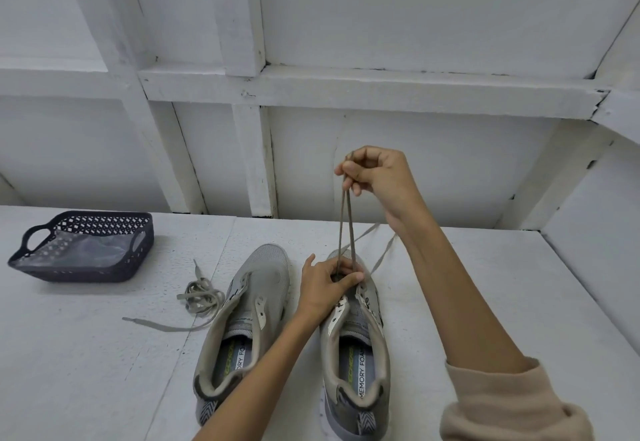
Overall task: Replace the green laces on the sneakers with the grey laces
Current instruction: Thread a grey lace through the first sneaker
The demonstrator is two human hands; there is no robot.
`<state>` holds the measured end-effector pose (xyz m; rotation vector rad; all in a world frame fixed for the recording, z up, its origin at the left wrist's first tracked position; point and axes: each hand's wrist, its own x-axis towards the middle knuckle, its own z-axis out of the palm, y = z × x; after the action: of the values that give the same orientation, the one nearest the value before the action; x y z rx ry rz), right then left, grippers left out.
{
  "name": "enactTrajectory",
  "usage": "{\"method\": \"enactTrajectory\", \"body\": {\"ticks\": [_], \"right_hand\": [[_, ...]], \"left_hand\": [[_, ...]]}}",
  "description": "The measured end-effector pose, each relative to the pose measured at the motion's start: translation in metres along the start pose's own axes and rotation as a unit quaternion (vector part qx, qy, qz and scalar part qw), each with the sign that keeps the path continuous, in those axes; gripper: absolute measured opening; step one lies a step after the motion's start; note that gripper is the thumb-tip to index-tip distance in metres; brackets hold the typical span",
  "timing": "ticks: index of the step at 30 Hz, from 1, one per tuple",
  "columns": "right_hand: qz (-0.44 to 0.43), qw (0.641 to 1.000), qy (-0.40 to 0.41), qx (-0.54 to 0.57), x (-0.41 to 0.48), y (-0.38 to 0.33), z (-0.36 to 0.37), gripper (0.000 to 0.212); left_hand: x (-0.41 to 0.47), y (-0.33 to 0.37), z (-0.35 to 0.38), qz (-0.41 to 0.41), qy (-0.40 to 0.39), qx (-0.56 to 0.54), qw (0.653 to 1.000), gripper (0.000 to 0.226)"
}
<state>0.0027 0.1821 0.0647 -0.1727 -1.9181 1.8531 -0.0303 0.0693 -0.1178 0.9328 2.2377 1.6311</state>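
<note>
Two grey sneakers stand side by side on the white table, toes pointing away from me. The left sneaker [242,319] has no lace. My left hand [325,284] rests on the toe end of the right sneaker [360,343], fingers curled at the lowest eyelets. My right hand [377,177] is raised above it and pinches both strands of a grey lace [346,225], pulled taut up from those eyelets. The loose lace ends trail over the table to the right. Another lace [199,296] lies bunched on the table left of the sneakers.
A dark perforated basket [31,264] with handles stands at the back left of the table, a clear plastic sheet inside it. A white panelled wall [346,42] rises right behind the table.
</note>
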Motion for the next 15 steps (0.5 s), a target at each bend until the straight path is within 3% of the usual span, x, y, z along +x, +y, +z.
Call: {"method": "enactTrajectory", "body": {"ticks": [4, 8, 10, 12, 13, 15], "right_hand": [[0.034, 0.999, 0.030, -0.019, 0.012, 0.028, 0.001, 0.010], [0.156, 0.961, 0.011, -0.227, 0.015, 0.061, -0.025, 0.067], [0.194, 0.911, -0.005, -0.365, 0.003, 0.067, -0.038, 0.056], [0.257, 0.861, -0.084, -0.430, -0.014, 0.070, -0.044, 0.053], [0.282, 0.850, -0.122, -0.428, -0.024, 0.072, -0.043, 0.055], [0.264, 0.869, -0.131, -0.398, -0.041, 0.078, -0.037, 0.042]], "left_hand": [[0.000, 0.001, -0.002, 0.005, -0.033, -0.003, 0.999, 0.014], [-0.001, 0.003, -0.002, -0.006, -0.047, -0.022, 0.999, 0.016], [-0.001, 0.004, -0.002, -0.010, -0.050, -0.026, 0.998, 0.017], [0.000, 0.004, -0.002, -0.008, -0.049, -0.025, 0.998, 0.017], [0.000, 0.002, -0.002, -0.004, -0.047, -0.018, 0.999, 0.018], [0.001, -0.001, 0.000, 0.003, -0.037, 0.012, 0.999, 0.025]]}}
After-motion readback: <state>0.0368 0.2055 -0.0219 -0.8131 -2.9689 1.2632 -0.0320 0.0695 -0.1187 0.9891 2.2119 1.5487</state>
